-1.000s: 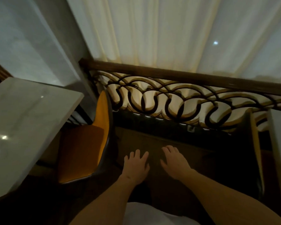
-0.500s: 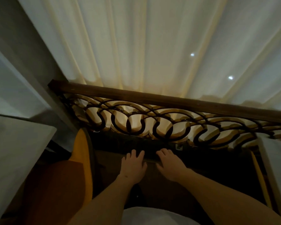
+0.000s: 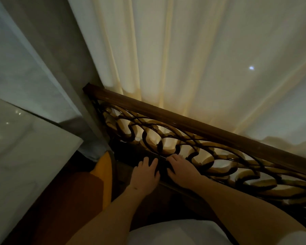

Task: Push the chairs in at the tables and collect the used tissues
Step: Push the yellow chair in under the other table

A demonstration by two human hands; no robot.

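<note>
An orange-yellow chair (image 3: 102,175) stands at the lower left, its seat tucked partly under a white marble table (image 3: 25,156). My left hand (image 3: 145,175) and my right hand (image 3: 181,171) reach forward side by side, palms down, fingers spread. Both hold nothing. They hover in front of the foot of an ornate railing, over the dark floor. I see no tissue in this dim view.
A wooden rail (image 3: 184,121) with dark scrollwork (image 3: 210,156) runs from centre to the right edge. Cream curtains (image 3: 184,59) hang behind it. A grey pillar (image 3: 60,76) rises at the left beside the table.
The view has swung left and tilted, so the right-hand chair and table have left the frame. Both hands have moved forward toward the railing's base, still empty.
</note>
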